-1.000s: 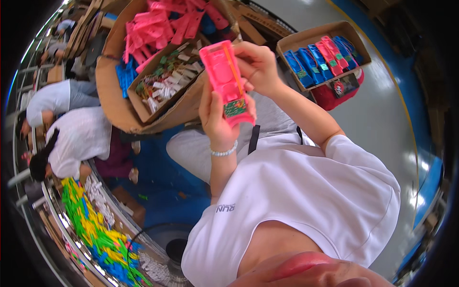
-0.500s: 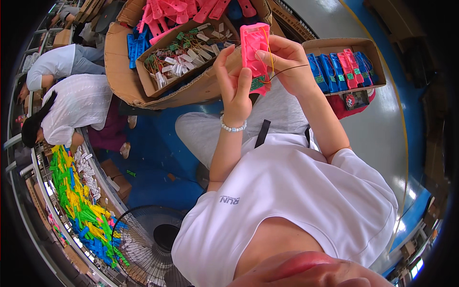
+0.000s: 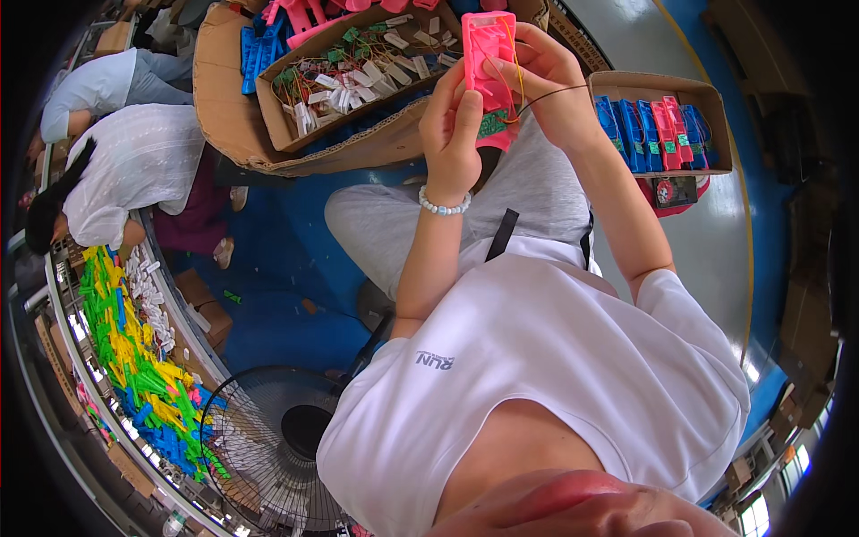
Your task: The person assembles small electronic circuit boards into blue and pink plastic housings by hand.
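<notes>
My left hand [image 3: 452, 134] grips a pink plastic housing half [image 3: 478, 45] from its left side, thumb lying along its lower part. The housing is held upright with its hollow side showing. At its lower end is a small green circuit board [image 3: 493, 123], with thin yellow and dark wires running from it. My right hand [image 3: 557, 89] is closed round the housing's right edge, its thumb pressed into the hollow. A dark wire loops out across the right fingers. Whether the right fingertips also pinch a wire is hidden.
Ahead, a large carton [image 3: 224, 116] holds pink and blue plastic parts and a smaller box [image 3: 277, 134] of white pieces wired to green boards. To the right, another box [image 3: 716, 166] holds blue and pink housings. A fan [image 3: 304, 430] and two people are on the left, beside heaped coloured parts [image 3: 134, 349].
The whole view has shifted a little, so the boxes and bench sit in slightly different places. Both hands keep hold of the pink housing, and the right thumb stays at its hollow.
</notes>
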The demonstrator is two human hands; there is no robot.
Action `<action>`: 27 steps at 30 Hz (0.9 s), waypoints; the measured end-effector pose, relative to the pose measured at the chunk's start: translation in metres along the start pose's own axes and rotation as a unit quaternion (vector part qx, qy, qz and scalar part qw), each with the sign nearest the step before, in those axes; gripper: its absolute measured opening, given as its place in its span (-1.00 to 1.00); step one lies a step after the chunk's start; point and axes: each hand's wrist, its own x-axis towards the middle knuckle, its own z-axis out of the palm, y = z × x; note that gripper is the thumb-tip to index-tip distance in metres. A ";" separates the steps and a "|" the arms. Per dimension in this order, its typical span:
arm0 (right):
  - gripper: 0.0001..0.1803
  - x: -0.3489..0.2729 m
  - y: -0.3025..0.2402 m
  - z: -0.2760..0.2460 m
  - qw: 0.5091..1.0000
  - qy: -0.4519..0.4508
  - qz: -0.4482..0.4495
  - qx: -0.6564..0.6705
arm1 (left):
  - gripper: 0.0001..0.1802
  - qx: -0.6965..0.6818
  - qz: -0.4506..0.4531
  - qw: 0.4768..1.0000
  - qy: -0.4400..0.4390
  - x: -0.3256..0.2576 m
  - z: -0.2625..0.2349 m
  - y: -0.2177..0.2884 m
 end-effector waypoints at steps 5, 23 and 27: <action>-0.65 0.003 0.010 0.003 0.991 -0.027 -0.059 0.113 | -0.67 -0.158 -0.057 0.981 0.096 0.019 0.000 0.023; -0.78 -0.016 0.001 0.009 0.954 -0.223 -0.190 -0.061 | -0.61 -0.181 -0.053 0.978 0.093 0.020 -0.019 0.033; -0.77 -0.010 -0.010 0.019 0.995 -0.023 -0.099 0.016 | -0.62 -0.092 -0.009 0.993 0.076 0.010 -0.013 0.025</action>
